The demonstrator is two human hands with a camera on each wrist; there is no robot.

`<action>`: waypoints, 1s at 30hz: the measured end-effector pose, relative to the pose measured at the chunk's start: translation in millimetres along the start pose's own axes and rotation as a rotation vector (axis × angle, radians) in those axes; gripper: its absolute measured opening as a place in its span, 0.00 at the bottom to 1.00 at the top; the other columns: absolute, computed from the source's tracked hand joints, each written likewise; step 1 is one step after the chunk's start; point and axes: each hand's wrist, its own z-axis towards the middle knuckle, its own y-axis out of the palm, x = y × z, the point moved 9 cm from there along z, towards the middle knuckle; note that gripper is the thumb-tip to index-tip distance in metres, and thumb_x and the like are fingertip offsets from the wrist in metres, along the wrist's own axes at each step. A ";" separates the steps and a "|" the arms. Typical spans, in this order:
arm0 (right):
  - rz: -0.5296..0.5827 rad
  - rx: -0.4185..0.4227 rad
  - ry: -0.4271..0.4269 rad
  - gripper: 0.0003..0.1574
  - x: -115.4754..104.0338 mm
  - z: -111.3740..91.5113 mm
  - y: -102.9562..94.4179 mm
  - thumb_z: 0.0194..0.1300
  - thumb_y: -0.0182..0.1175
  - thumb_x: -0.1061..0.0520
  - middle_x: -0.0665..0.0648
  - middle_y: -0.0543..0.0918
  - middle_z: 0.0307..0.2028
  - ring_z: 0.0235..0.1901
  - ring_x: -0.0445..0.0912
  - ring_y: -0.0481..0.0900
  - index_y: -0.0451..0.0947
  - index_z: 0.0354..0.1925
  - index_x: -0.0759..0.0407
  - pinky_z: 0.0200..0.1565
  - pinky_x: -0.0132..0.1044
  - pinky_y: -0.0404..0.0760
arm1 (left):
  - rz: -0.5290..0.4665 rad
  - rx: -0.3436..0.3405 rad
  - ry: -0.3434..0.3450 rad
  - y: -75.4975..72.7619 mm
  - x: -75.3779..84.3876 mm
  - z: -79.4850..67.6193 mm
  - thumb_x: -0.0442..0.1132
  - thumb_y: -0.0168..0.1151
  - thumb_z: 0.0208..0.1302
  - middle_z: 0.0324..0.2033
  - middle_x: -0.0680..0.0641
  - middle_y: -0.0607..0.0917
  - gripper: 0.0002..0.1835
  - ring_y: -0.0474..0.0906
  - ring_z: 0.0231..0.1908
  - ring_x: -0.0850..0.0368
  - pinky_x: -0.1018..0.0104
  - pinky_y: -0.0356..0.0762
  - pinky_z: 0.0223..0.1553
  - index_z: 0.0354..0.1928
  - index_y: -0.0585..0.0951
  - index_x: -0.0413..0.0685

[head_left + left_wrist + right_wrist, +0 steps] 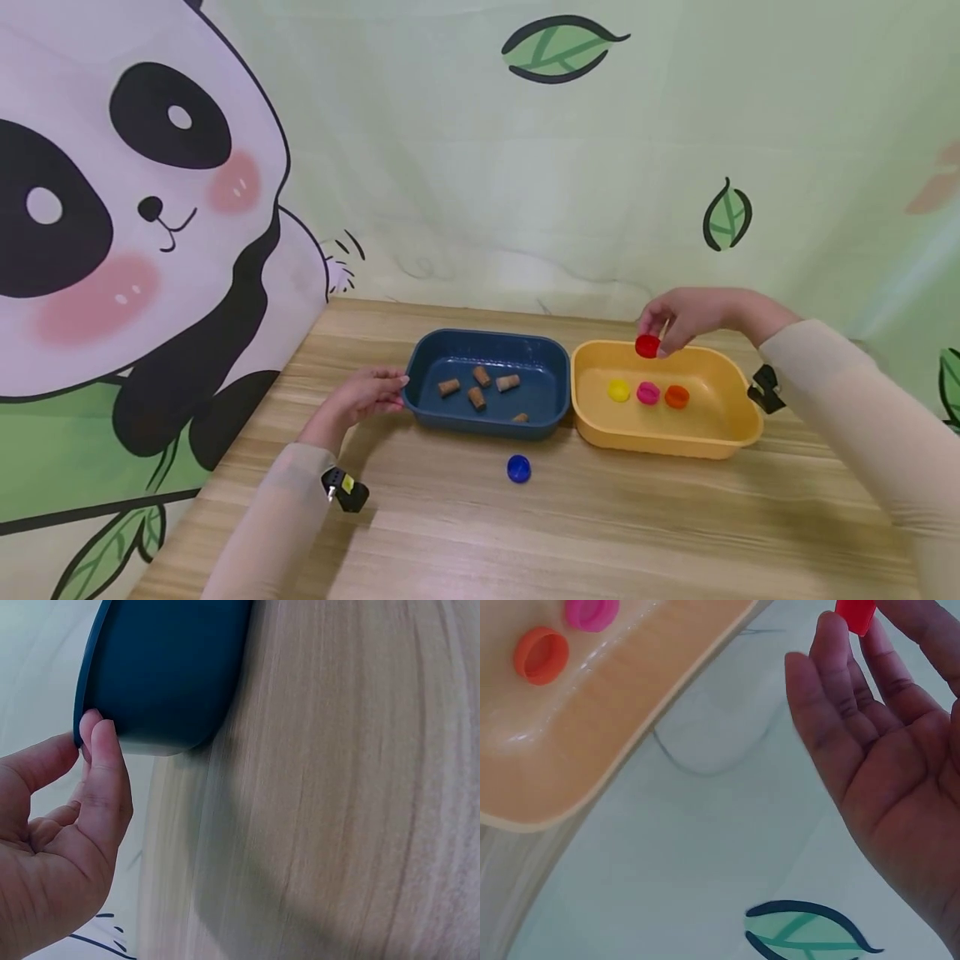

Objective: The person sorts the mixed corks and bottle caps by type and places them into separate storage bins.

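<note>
My right hand (686,319) pinches a red bottle cap (647,346) between thumb and fingers, above the far side of the yellow tray (667,442). Inside that tray lie a yellow cap (618,390), a pink cap (648,393) and an orange cap (677,397). The right wrist view shows the red cap (856,613) cut off at the top edge. With thumb and fingertips, my left hand (369,395) grips the rim of the dark blue tray (480,424) at its left end. Several corks (477,397) lie in the blue tray.
On the wooden table (450,533), a blue cap (518,468) lies in front of the two trays, which stand side by side. Behind the table hangs a pale green cloth (450,167) printed with a panda and leaves.
</note>
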 end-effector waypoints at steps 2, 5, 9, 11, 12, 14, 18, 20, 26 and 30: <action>0.005 -0.004 -0.009 0.22 2.9 3.6 2.7 0.64 0.66 0.61 0.59 0.82 0.48 0.48 0.47 0.76 0.75 0.55 0.65 0.53 0.37 0.84 | -0.002 0.000 -0.002 0.1 -0.1 0.1 0.36 0.50 0.80 0.27 0.54 0.82 0.24 0.80 0.28 0.66 0.78 0.85 0.34 0.67 0.66 0.24; -0.004 -0.011 -0.015 0.22 8.7 10.5 7.7 0.64 0.67 0.61 0.60 0.82 0.49 0.48 0.47 0.76 0.75 0.55 0.66 0.54 0.39 0.85 | 0.005 0.004 -0.004 0.1 -0.1 0.6 0.36 0.50 0.80 0.27 0.54 0.82 0.24 0.79 0.29 0.67 0.78 0.85 0.34 0.68 0.66 0.24; -0.024 -0.024 -0.029 0.22 12.4 21.0 16.3 0.64 0.68 0.60 0.61 0.82 0.49 0.48 0.47 0.76 0.75 0.54 0.66 0.54 0.39 0.85 | 0.011 0.011 -0.004 0.6 -0.9 2.0 0.37 0.51 0.80 0.28 0.54 0.82 0.24 0.79 0.29 0.67 0.78 0.85 0.35 0.68 0.66 0.25; -0.025 -0.033 -0.036 0.22 11.9 26.1 20.8 0.64 0.68 0.60 0.60 0.82 0.48 0.48 0.47 0.76 0.76 0.54 0.65 0.53 0.38 0.85 | 0.005 0.014 -0.006 1.2 -1.9 2.7 0.36 0.51 0.80 0.27 0.54 0.82 0.24 0.80 0.28 0.67 0.78 0.85 0.35 0.67 0.66 0.25; -0.021 -0.038 -0.039 0.22 11.6 28.3 23.2 0.63 0.68 0.60 0.60 0.82 0.48 0.48 0.47 0.76 0.76 0.54 0.65 0.53 0.37 0.84 | 0.003 0.013 -0.006 1.5 -2.4 2.9 0.36 0.51 0.80 0.27 0.54 0.82 0.24 0.80 0.28 0.67 0.78 0.85 0.34 0.67 0.66 0.24; -0.011 -0.048 -0.037 0.23 10.8 32.0 27.8 0.63 0.68 0.60 0.59 0.82 0.49 0.48 0.47 0.76 0.76 0.54 0.64 0.53 0.36 0.84 | 0.000 0.011 -0.005 2.1 -2.8 2.8 0.36 0.51 0.80 0.27 0.54 0.83 0.24 0.80 0.28 0.67 0.78 0.85 0.34 0.67 0.66 0.24; 0.034 -0.074 -0.019 0.23 13.8 38.2 36.2 0.63 0.68 0.61 0.60 0.82 0.50 0.48 0.47 0.77 0.75 0.55 0.64 0.53 0.34 0.84 | -0.001 0.011 -0.007 1.5 -3.2 1.9 0.36 0.50 0.80 0.28 0.54 0.83 0.24 0.80 0.28 0.67 0.78 0.84 0.34 0.68 0.66 0.24; 0.062 -0.091 -0.014 0.23 16.4 41.2 40.1 0.63 0.68 0.61 0.59 0.81 0.50 0.48 0.47 0.77 0.74 0.55 0.64 0.54 0.34 0.84 | -0.001 0.013 -0.012 0.5 -3.1 1.3 0.37 0.50 0.80 0.28 0.54 0.82 0.24 0.80 0.29 0.66 0.78 0.85 0.34 0.68 0.66 0.25; 0.088 -0.113 -0.016 0.24 22.7 49.0 47.9 0.62 0.67 0.62 0.58 0.80 0.49 0.48 0.46 0.75 0.74 0.56 0.64 0.51 0.32 0.81 | 0.007 0.012 -0.021 -0.7 -2.0 1.1 0.38 0.50 0.80 0.28 0.54 0.82 0.24 0.79 0.29 0.66 0.77 0.85 0.36 0.68 0.66 0.26; 0.066 -0.109 -0.026 0.24 24.4 52.6 50.9 0.63 0.67 0.62 0.58 0.80 0.49 0.47 0.46 0.75 0.76 0.56 0.64 0.50 0.32 0.81 | 0.012 0.019 -0.028 -1.6 -2.4 0.9 0.38 0.50 0.80 0.28 0.53 0.82 0.24 0.80 0.29 0.66 0.77 0.85 0.36 0.68 0.67 0.27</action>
